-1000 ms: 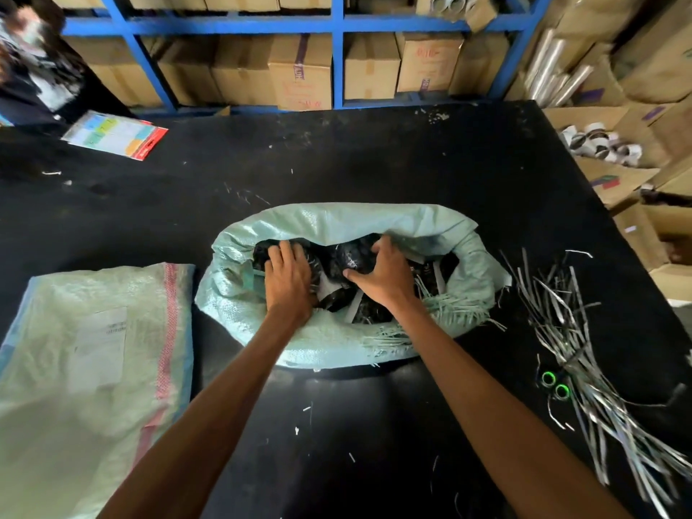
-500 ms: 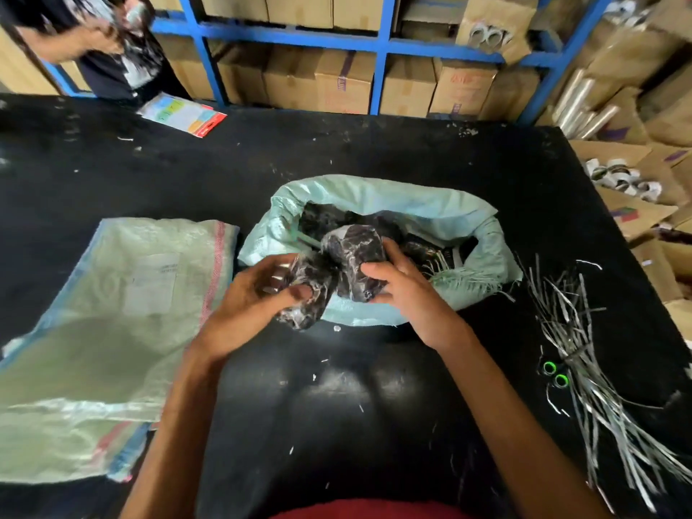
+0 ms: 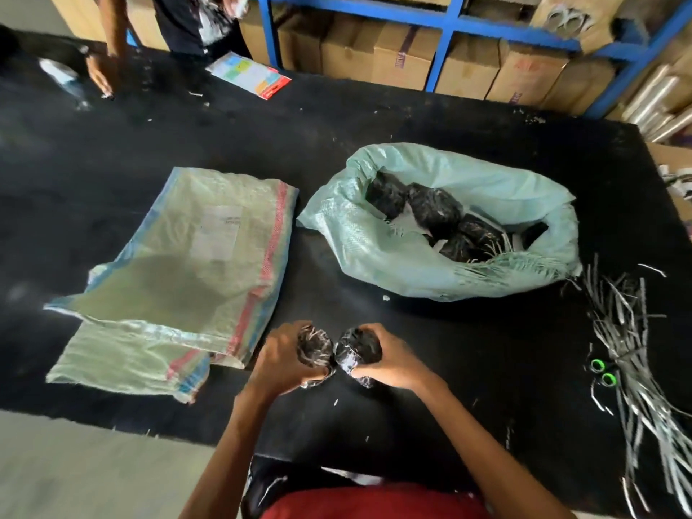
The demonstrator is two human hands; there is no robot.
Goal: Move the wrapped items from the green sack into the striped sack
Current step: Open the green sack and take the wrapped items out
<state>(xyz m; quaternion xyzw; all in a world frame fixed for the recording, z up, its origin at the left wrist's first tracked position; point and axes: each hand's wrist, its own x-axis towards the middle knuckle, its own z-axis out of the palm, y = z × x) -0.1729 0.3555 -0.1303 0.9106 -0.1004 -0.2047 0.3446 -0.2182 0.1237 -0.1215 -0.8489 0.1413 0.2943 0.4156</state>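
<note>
blk tbl (image 3: 374,118), striped sack (image 3: 179,279), grn sack (image 3: 393,264)

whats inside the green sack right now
At least four black wrapped items lie in the open green sack, pale strips among them. Anything deeper is covered by those items and the sack's wall.

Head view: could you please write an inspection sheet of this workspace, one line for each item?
Surface: black table, small pale scraps scattered on it.
Job's things: green sack open, several wrapped items inside; striped sack lies flat beside it, partly folded.
Clutter: silver strips and two green rings at the right; colourful leaflet near the far edge.
Hands: left hand grips the left wrapped item; right hand grips the right wrapped item; the two items are side by side.
Cables: nothing seen.
Surroundings: blue rack with cardboard boxes; another person stands at the far side.
</note>
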